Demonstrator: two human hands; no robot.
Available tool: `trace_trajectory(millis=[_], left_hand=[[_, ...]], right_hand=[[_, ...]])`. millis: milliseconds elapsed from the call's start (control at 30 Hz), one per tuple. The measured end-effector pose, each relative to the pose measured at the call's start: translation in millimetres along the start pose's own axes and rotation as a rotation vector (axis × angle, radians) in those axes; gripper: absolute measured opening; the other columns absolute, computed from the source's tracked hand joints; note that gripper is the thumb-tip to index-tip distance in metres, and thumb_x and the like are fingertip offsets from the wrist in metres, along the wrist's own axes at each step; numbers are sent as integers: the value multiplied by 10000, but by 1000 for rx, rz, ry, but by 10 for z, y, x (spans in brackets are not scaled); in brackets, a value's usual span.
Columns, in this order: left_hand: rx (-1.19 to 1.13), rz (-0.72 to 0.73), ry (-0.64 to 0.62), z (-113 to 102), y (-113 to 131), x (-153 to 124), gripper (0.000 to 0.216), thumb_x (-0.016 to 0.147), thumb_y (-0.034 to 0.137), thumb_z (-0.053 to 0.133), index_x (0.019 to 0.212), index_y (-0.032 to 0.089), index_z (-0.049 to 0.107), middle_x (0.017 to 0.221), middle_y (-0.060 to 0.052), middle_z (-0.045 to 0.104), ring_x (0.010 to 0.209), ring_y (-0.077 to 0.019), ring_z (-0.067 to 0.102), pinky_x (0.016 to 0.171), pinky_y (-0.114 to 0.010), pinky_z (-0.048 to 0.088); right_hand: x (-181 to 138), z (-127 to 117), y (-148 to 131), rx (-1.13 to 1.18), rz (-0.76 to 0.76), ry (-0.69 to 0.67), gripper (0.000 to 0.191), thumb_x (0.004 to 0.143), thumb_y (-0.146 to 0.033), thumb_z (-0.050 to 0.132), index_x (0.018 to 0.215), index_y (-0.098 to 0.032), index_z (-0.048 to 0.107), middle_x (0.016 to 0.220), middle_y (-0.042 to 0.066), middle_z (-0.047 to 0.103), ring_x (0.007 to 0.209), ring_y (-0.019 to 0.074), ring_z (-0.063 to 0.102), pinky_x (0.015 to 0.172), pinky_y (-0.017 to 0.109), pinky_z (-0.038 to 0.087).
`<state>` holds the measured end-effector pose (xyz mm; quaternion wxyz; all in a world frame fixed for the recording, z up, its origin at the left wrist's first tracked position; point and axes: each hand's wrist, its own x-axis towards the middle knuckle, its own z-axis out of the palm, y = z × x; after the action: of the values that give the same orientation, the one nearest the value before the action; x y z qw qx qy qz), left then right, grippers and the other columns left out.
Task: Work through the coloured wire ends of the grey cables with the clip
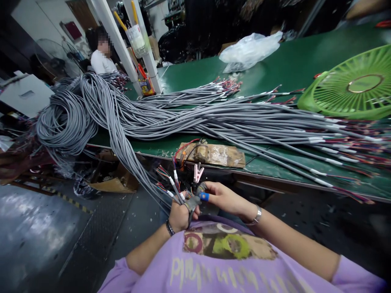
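Note:
My left hand [180,215] is closed around the ends of several grey cables [128,158], close to my body. Their stripped tips [165,173] fan out above the fist, with white sleeves and thin coloured wires. Beside it, my right hand [218,197] pinches at the wires with thumb and forefinger; what lies between the fingertips is too small to make out. Blue tape wraps one right finger, and grey wrapping covers fingers on both hands. A pink clip [198,174] stands just above the right fingertips, at the front of a wooden block [224,155].
A thick bundle of grey cables [183,118] runs across the green table [195,73], coiled at the left. A green fan [351,83] stands at right, a white plastic bag [250,51] behind. Tool holders hang on a white post [152,65]. A person [102,57] sits at far left.

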<state>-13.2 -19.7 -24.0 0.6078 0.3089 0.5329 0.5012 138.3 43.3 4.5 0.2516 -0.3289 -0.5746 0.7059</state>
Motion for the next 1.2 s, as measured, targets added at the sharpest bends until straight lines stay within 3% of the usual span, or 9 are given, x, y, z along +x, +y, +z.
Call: trace_trajectory(millis=[100,233,367,400,533,700,900,1200], left_hand=[[-7,1,13,2,7,3,310,700,432,679,647,150,561,421,22,558,294,-69,439,312,-164,308],[134,-35,-80,5,59,-35,339,676,454,701,618,154,554,414,20,555,302,-78,460,317,-172,324],[211,-91,-146,-21,65,-75,360,616,452,748,600,153,548,415,18,560,312,-86,478,323,-177,338],[191,-82,-122,-33,51,-76,360,622,457,741,608,152,549,424,17,566,314,-85,478,325,-178,338],[76,-21,1,-70,-18,-53,343,663,464,700,648,154,556,453,18,578,317,-79,470,325,-180,319],[123,-34,2,-53,-7,-45,314,663,432,707,655,159,552,446,23,575,321,-81,473,331,-179,325],[146,-36,11,-44,-5,-55,314,673,429,704,632,154,557,445,16,578,326,-82,486,335,-175,335],[-35,61,143,-24,-64,-3,317,683,437,699,664,160,547,451,34,567,303,-65,449,316,-166,305]], right_hand=[[13,55,48,39,10,48,286,696,-421,688,709,-155,585,657,-7,576,596,108,465,556,238,374],[71,86,147,267,91,115,273,663,-393,723,700,-162,582,582,-26,559,520,86,456,518,226,380],[122,-59,157,514,159,430,314,534,-315,815,667,-178,566,597,-40,550,522,67,478,529,207,445],[117,-96,143,532,158,436,322,529,-322,821,674,-176,574,615,-35,556,529,65,487,533,205,455],[44,-89,81,476,234,196,349,602,-428,779,760,-167,608,721,10,605,584,93,526,541,237,466],[23,85,74,198,182,84,346,620,-435,761,722,-153,589,627,-26,560,540,75,452,513,216,368],[51,137,121,223,159,131,278,631,-392,717,656,-168,554,564,-39,535,506,75,407,500,223,302],[42,245,121,298,110,271,226,625,-323,712,624,-168,548,534,-47,512,515,79,403,522,228,310]])
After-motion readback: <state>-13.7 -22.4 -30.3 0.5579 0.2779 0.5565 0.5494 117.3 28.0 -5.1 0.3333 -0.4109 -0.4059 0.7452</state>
